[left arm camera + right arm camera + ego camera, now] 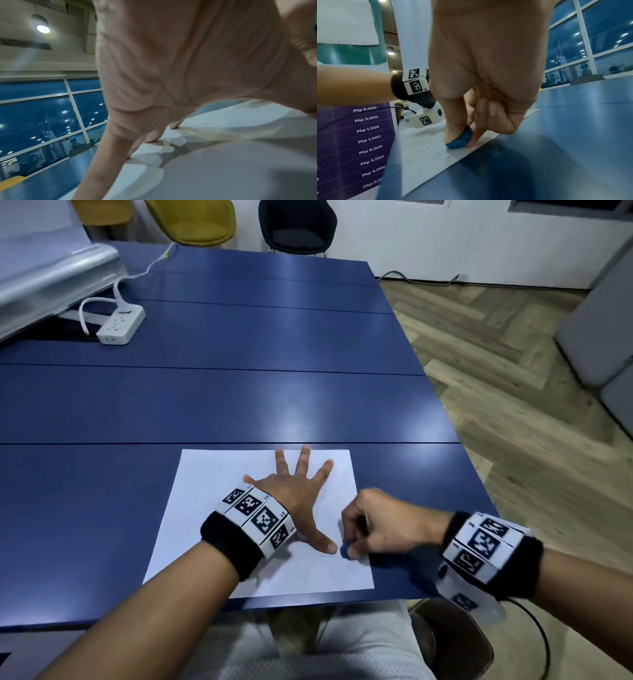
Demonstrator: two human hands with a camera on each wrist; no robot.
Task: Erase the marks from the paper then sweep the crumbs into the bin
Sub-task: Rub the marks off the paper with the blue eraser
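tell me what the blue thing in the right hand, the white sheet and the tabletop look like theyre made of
Eraser: matte blue, rounded at the edges, probably rubber or vinyl; the right hand pinches it.
Paper: thin, flat, matte white sheet with fine dark specks, pressed down by the left hand.
Table: smooth blue panels with soft glare, likely laminate or painted board; cannot tell which.

1. Both forearms are bare; each wrist carries a black fabric band (230, 546) topped by white blocks printed with black square codes (257, 514).
2. Below the left wrist hangs a white camera box (426, 119), lens at its 3 o'clock end.
3. A thin black cable (534, 621) trails from the right wristband (493, 553).
4. Pale mesh-textured clothing (370, 655) covers the lap.
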